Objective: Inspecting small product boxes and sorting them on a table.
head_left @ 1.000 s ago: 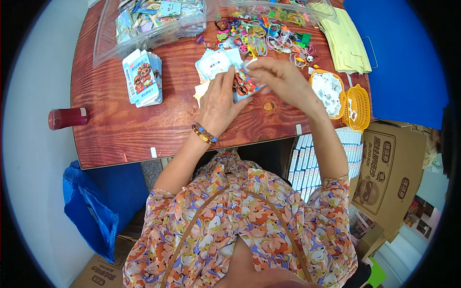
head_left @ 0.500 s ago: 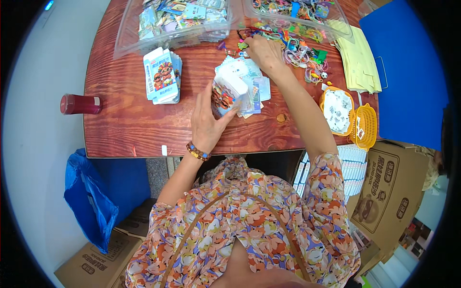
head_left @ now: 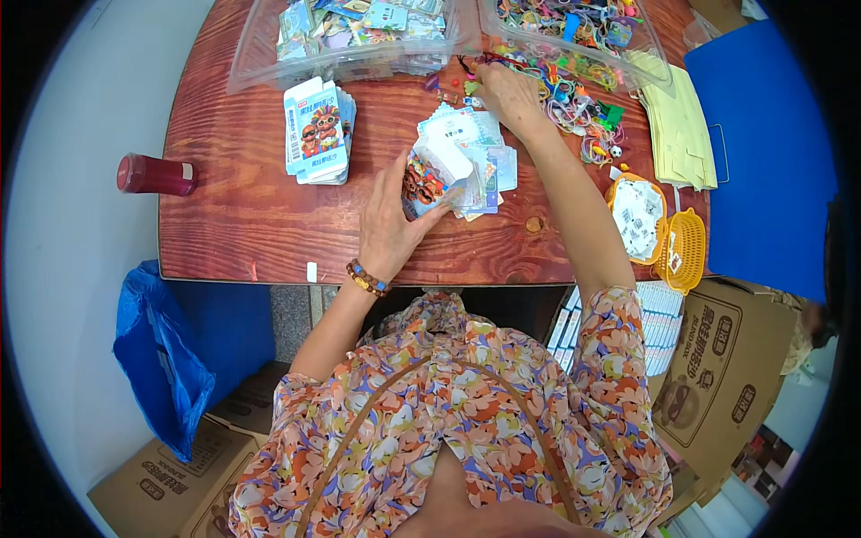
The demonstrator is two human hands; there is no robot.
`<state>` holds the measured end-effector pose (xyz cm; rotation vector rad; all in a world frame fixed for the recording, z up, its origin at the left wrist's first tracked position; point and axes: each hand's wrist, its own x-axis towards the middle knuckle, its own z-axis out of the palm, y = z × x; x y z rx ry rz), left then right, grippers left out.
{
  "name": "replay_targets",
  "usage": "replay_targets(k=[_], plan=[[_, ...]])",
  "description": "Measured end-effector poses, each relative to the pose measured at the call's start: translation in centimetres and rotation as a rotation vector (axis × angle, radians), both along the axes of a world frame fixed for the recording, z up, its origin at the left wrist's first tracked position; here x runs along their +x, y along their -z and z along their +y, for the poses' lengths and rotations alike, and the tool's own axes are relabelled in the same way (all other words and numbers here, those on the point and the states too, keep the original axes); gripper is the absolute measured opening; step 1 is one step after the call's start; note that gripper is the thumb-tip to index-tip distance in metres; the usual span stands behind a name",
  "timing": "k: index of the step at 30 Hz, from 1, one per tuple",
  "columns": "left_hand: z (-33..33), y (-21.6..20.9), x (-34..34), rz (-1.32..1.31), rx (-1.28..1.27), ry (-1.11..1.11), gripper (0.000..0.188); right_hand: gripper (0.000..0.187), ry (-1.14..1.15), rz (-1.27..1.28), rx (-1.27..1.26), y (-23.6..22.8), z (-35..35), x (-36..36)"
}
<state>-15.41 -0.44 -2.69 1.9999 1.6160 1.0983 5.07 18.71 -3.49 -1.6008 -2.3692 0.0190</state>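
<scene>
My left hand (head_left: 387,222) grips a small blue printed cardboard box (head_left: 423,186), tilted, with its white flap end toward the far right. Just behind and beside the box lies a loose spread of pale printed cards (head_left: 495,166), partly covered by it. My right hand (head_left: 511,99) is farther out, at the near edge of a pile of small coloured trinkets and cords (head_left: 574,108). Its fingers are bent together over the trinkets; what they hold, if anything, is hidden. A stack of flat blue printed boxes (head_left: 318,133) sits to the left.
Two clear plastic bins stand at the back, one with cards (head_left: 359,67), one with trinkets (head_left: 610,45). Yellow sheets (head_left: 671,134), a yellow basket of white packets (head_left: 637,220), a smaller yellow basket (head_left: 686,251) and a red jar (head_left: 157,175) lie around. Cartons (head_left: 717,377) stand below.
The whole view has shifted slightly, so the table things appear farther right. My left hand still holds the box, and my right hand stays at the trinket pile.
</scene>
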Motion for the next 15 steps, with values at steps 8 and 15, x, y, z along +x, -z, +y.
replay_targets(k=[8,15], plan=[[-0.1,-0.1,0.3,0.008,-0.062,-0.027,0.082,0.023,0.04,0.394,-0.434,-2.1,0.1,1.6],[1.4,-0.3,0.9,0.077,0.0,-0.017,0.079,0.013,-0.058,0.957,-0.624,-8.0,-6.4,2.1]])
